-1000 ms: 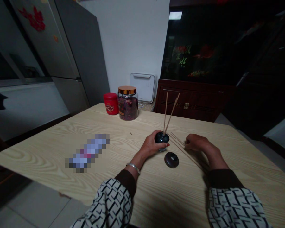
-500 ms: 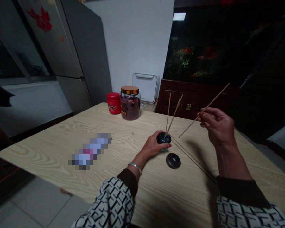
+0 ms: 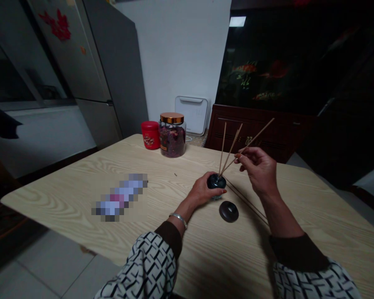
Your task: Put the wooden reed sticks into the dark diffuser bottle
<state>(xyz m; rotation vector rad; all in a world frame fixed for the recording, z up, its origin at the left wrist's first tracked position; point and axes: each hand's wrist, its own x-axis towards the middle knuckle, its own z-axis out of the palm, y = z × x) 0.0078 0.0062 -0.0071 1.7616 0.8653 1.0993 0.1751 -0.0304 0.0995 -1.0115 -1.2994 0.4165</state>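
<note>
My left hand (image 3: 204, 187) is wrapped around a small dark glass diffuser bottle (image 3: 216, 181) standing on the table. Several thin reed sticks (image 3: 223, 145) rise from its mouth. My right hand (image 3: 258, 168) pinches another reed stick (image 3: 258, 137) near its middle; the stick slants down to the left, its lower end at the bottle's mouth. Whether that end is inside the neck, I cannot tell. A round dark lid (image 3: 228, 211) with a hole lies just in front of the bottle. More loose reed sticks (image 3: 247, 201) lie on the table, partly hidden by my right forearm.
On the wood-grain table (image 3: 81, 182), a red canister (image 3: 150, 136) and a glass jar with a copper-coloured lid (image 3: 172, 137) stand at the back. A blurred-out flat item (image 3: 121, 197) lies to the left. Behind are a fridge (image 3: 118, 66) and a fish tank (image 3: 268, 62).
My right hand has moved left with the reed stick, bringing the stick's lower end from beside the bottle to its mouth. My left hand keeps its hold on the bottle.
</note>
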